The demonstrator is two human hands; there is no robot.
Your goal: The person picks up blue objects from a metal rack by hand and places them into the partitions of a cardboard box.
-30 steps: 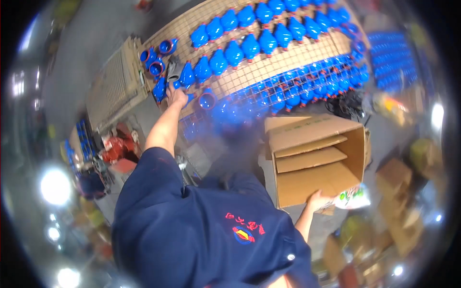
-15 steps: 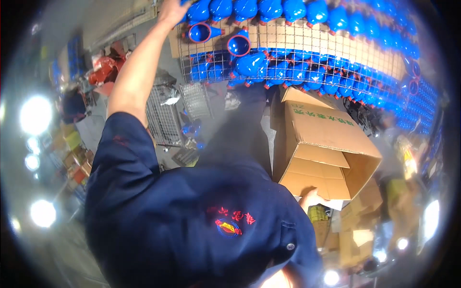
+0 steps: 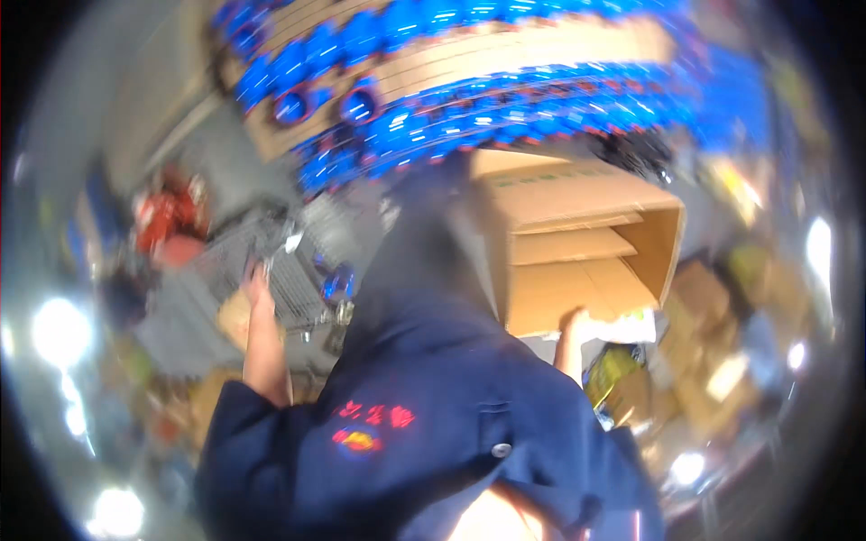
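Cluttered workshop floor (image 3: 230,135), with one hand at an open carton (image 3: 564,206)

Motion blur softens much of the workshop, and bright lamps (image 3: 59,332) glare near the left and right rims. Across the top of the frame, rows of glossy blue parts (image 3: 361,38) with red edges stand over a tan sheet (image 3: 532,52). Two blue pieces with round openings (image 3: 290,108) sit toward the upper left, at the near side of the rows.

The carton lies right of centre, its open mouth toward the wearer and layered cardboard flaps (image 3: 568,245) showing inside. The right hand (image 3: 577,323) is at the carton's lower edge, beside something white (image 3: 629,326) that looks like plastic; whether the fingers pinch either one cannot be told.

The left hand (image 3: 258,287) is at left of centre, over a grey wire grid (image 3: 289,281) and next to a tan patch (image 3: 234,317) too blurred to identify. Its fingers point up the frame; whether they are spread or pressed together cannot be made out. Small blue items (image 3: 338,284) lie right of it, and red objects (image 3: 170,216) lie farther up and left. A dark blue shirt (image 3: 433,388) with red embroidery fills the bottom centre, and brown boxes (image 3: 696,302) are scattered at right.
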